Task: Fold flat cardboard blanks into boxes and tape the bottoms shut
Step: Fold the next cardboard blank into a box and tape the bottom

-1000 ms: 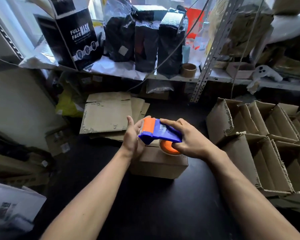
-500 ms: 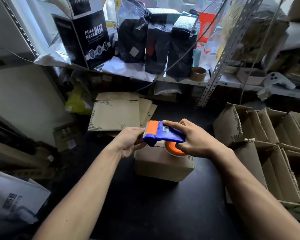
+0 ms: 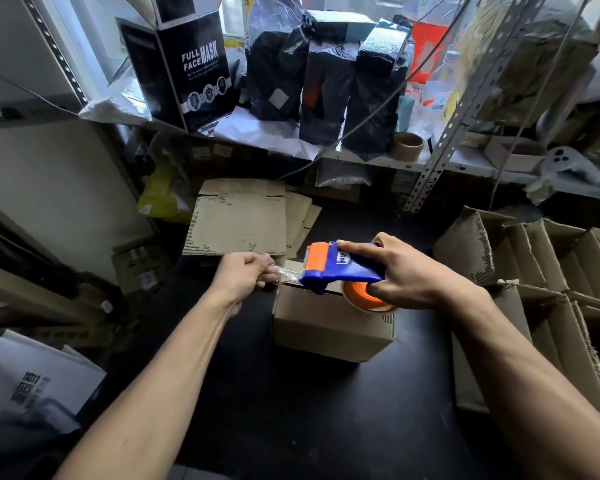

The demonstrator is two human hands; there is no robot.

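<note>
A folded cardboard box (image 3: pixel 329 327) stands on the black table (image 3: pixel 291 410) in the middle. Above its top, my right hand (image 3: pixel 406 271) grips a blue and orange tape dispenser (image 3: pixel 340 268). A short strip of clear tape (image 3: pixel 286 270) runs leftward from the dispenser's orange roller. My left hand (image 3: pixel 246 275) pinches the free end of that strip just left of the box's top edge. A stack of flat cardboard blanks (image 3: pixel 243 220) lies behind the box.
Several folded open boxes (image 3: pixel 548 271) crowd the right side. The shelf behind carries a black mask box (image 3: pixel 187 64), black bags (image 3: pixel 326 84) and an empty tape core (image 3: pixel 408 146). White printed packets (image 3: pixel 32 379) lie at the lower left.
My left hand has drawn away from the dispenser to the left, pulling out a strip of clear tape. The right hand keeps the dispenser over the box.
</note>
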